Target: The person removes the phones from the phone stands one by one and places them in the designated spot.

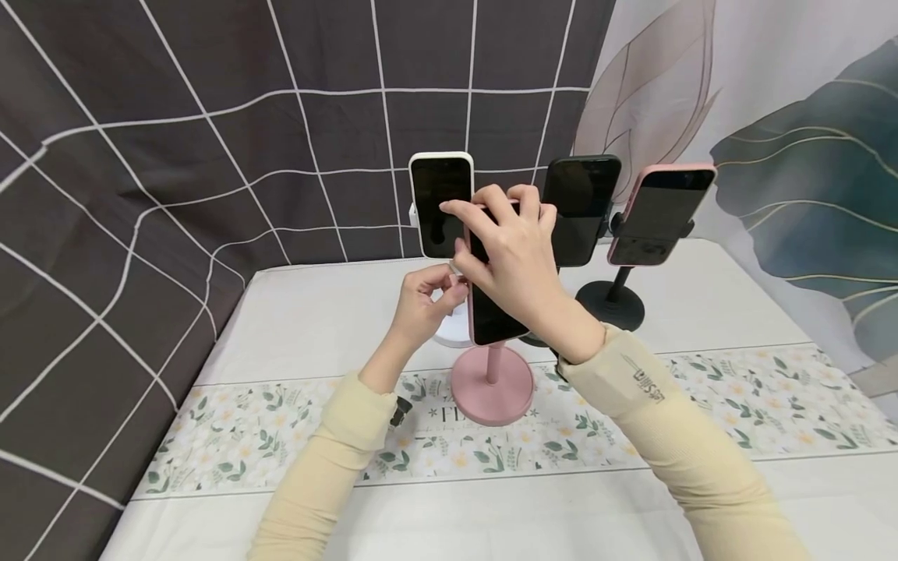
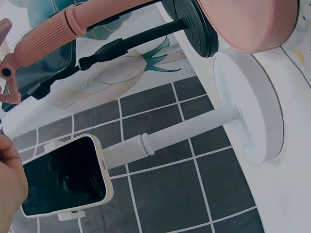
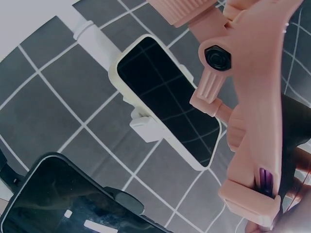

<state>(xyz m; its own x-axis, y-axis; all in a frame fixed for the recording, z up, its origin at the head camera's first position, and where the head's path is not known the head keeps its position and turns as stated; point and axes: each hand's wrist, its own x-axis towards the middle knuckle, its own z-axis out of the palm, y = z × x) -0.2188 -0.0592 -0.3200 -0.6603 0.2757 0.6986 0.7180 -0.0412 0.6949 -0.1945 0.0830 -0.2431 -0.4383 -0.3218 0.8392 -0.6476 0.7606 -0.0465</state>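
Observation:
A pink phone stand (image 1: 493, 393) stands on the table's floral strip and carries a dark-screened phone (image 1: 496, 319) with a pink edge. My right hand (image 1: 515, 253) reaches over the upper part of this phone and grips it, thumb along its left edge and the other fingers spread across it. At the phone's left side, my left hand (image 1: 426, 302) pinches the clamp of the pink stand between thumb and index finger. In the right wrist view the back of the pink clamp (image 3: 255, 121) shows, with fingers (image 3: 303, 160) partly hidden behind it.
Behind stands a white-cased phone (image 1: 440, 206) on a white stand (image 2: 194, 127). To the right are a black phone (image 1: 578, 199) on a dark stand and a pink-cased phone (image 1: 662, 214) on a black stand (image 1: 610, 305). A dark grid cloth (image 1: 337, 132) hangs behind the table.

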